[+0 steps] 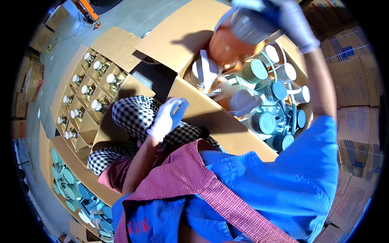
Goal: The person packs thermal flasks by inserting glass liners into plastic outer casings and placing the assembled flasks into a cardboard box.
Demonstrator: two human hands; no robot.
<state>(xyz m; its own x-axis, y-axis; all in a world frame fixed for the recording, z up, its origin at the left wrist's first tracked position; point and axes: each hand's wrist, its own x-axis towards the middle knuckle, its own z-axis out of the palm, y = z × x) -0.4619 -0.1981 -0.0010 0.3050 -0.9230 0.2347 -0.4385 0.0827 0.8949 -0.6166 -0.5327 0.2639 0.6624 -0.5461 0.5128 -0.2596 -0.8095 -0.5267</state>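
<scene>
My right hand (288,24), in a white and dark glove, is raised over the large carton (222,124) at the right. It grips the grey top of a large orange-brown jug (234,45); both are blurred. In that carton lie more jugs with white, grey, teal and blue lids, such as a teal lid (259,69) and a blue lid (267,122). My left hand (170,117), gloved in white with a blue-grey palm, rests near my knee in checked trousers. Its fingers are slightly curled, and nothing shows in it.
Left stands a divided carton (121,91) of glass bottles with white caps (96,105). Below it, another carton (82,179) holds teal and blue lidded containers (72,191). Stacked cartons (349,82) line the right side. An orange pallet jack (88,10) stands on the grey floor at the upper left.
</scene>
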